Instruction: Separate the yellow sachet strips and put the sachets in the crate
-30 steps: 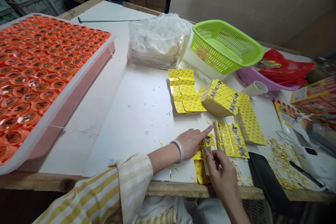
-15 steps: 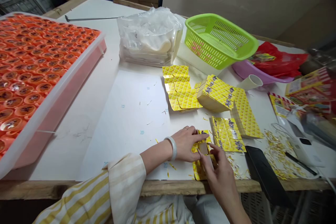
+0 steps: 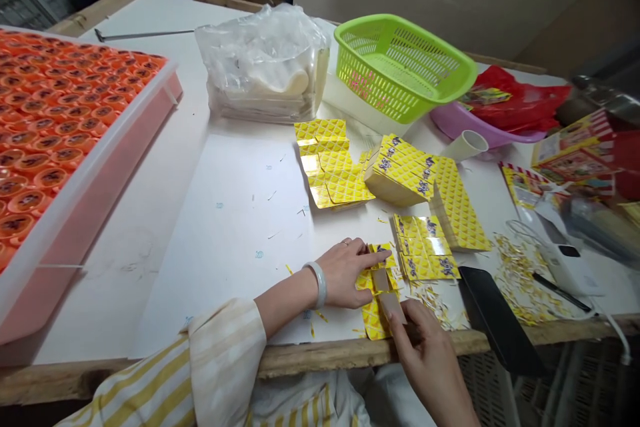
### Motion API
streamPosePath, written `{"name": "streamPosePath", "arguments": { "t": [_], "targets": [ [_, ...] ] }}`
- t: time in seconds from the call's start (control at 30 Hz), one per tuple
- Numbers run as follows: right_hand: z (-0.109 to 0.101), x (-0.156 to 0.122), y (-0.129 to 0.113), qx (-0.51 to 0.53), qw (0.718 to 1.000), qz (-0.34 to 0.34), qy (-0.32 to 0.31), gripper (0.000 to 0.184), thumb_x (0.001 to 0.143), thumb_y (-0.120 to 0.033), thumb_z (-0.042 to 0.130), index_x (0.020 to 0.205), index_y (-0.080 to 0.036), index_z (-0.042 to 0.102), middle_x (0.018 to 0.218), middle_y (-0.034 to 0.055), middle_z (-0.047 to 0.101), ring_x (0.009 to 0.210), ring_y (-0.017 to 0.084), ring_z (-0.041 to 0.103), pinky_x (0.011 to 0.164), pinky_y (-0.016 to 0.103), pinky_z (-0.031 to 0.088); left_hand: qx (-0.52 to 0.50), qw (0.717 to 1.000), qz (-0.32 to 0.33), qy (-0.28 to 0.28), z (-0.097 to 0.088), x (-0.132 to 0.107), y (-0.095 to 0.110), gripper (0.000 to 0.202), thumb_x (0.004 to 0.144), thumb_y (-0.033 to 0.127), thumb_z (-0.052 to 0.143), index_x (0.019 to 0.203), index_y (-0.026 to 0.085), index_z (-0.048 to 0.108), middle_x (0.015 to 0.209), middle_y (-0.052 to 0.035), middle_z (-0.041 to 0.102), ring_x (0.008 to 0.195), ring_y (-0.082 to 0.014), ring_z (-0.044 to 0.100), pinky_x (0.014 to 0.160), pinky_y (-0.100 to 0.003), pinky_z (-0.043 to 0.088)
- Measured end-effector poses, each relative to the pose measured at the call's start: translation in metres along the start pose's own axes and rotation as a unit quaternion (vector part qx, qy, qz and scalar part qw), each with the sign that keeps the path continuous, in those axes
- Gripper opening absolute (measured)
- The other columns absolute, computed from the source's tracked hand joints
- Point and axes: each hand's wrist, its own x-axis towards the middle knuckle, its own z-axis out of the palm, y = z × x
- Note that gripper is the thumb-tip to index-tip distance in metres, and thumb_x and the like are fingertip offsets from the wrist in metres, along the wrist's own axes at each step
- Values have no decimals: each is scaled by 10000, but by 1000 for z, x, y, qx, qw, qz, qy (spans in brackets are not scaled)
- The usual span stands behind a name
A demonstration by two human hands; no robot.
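A yellow patterned card sheet (image 3: 373, 320) lies near the table's front edge, with its grey underside showing where a part is folded up. My left hand (image 3: 343, 273) presses the sheet down, index finger stretched out and thumb apart. Between the thumb and fingers of my right hand (image 3: 425, 347) is a folded-up grey-backed piece of the card, its lower end hidden by the fingers. Just right of them sits a small pile of yellow printed cards (image 3: 425, 247). Behind it stand a thicker stack of yellow cards (image 3: 400, 170) and some unfolded yellow sheets (image 3: 333, 163).
On the left is a tray (image 3: 115, 193) of orange round-topped pieces. A plastic bag (image 3: 263, 67), a green basket (image 3: 405, 70) and a paper cup (image 3: 467, 145) stand at the back. Yellow scraps (image 3: 523, 287), a black phone (image 3: 500, 320) and a white device (image 3: 570, 270) lie right.
My right hand has drawn back slightly toward the front edge, lifting the grey-backed piece of the card. My left hand stays on the sheet. The whole view has shifted a little.
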Motion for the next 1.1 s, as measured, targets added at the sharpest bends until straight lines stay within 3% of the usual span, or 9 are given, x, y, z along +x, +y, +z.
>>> {"name": "streamPosePath", "arguments": {
  "t": [0.2, 0.57, 0.83, 0.93, 1.03, 1.1],
  "targets": [
    [2, 0, 1, -44, 998, -42, 9, 284, 920, -401, 394, 714, -225, 482, 700, 27, 520, 674, 190, 495, 598, 288, 396, -12, 1000, -8, -13, -1, 1, 0, 723, 717, 266, 594, 1399, 265, 354, 1042, -70, 474, 968, -238, 463, 952, -382, 393],
    [8, -2, -8, -111, 991, -76, 6, 182, 893, -183, 378, 718, -231, 392, 705, 31, 478, 737, 217, 438, 627, 312, 366, -8, 1000, -5, -18, -2, 0, 2, 770, 707, 315, 622, 1415, 261, 326, 1053, -72, 469, 972, -244, 452, 946, -397, 392],
    [15, -3, -16, -266, 961, -62, -33, 134, 859, -181, 389, 740, -225, 430, 747, 62, 527, 770, 259, 456, 649, 380, 365, 10, 1000, -22, -11, 1, -1, 7, 669, 773, 353, 568, 1403, 315, 345, 1038, -64, 450, 975, -248, 433, 939, -420, 386],
    [2, -3, -17, -214, 973, -54, -70, 134, 880, -298, 444, 781, -214, 476, 787, 60, 547, 812, 254, 489, 692, 389, 409, -2, 1000, -27, -14, 1, -1, 9, 569, 853, 392, 493, 1400, 321, 351, 1026, -58, 461, 978, -236, 436, 942, -411, 380],
    [-19, 1, -14, -108, 986, -54, -115, 215, 857, -425, 525, 906, -215, 521, 874, 47, 574, 853, 221, 529, 729, 354, 457, -9, 999, -46, 18, 3, -1, 12, 483, 901, 453, 427, 1360, 301, 423, 1021, -60, 480, 988, -230, 444, 935, -398, 383],
    [-28, 9, -11, -67, 994, -55, -58, 281, 848, -426, 544, 1028, -211, 517, 971, 62, 581, 919, 214, 544, 788, 351, 467, -6, 998, -51, 36, 4, -1, 13, 457, 906, 450, 426, 1330, 284, 466, 1017, -63, 492, 985, -228, 452, 920, -392, 390]
  ]
}}
